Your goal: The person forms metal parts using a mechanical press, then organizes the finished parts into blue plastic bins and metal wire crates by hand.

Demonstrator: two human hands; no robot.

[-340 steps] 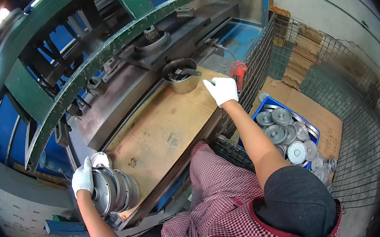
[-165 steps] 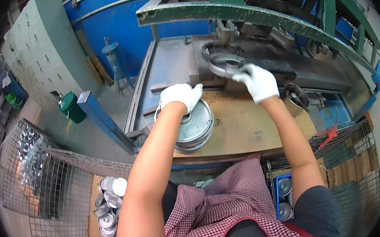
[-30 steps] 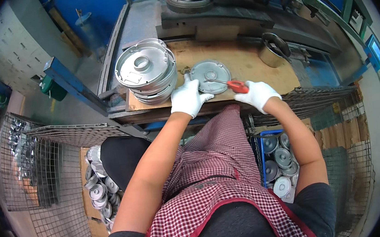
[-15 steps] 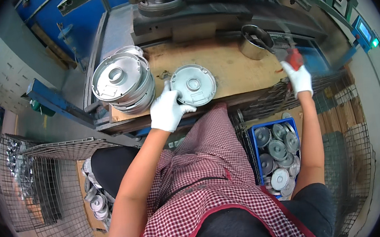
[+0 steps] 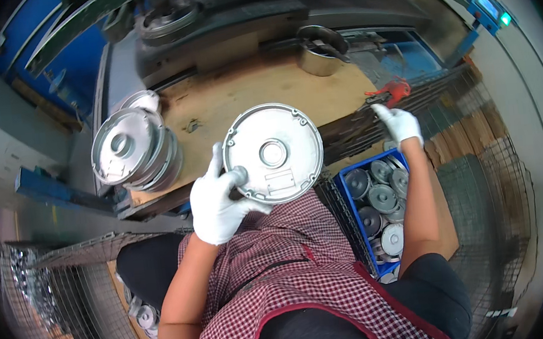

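The left hand (image 5: 216,205) pinches a disc (image 5: 250,140) by the table's (image 5: 263,89) near edge, while the right hand (image 5: 402,126), its finger state unclear, is beside a red tool (image 5: 398,91) near the right corner.

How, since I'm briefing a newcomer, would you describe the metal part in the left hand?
Find the brown-topped bench; at its near side, the white-gloved left hand grips a silver disc by its edge. Unlike those in the stack or blue crate, it alone is held.
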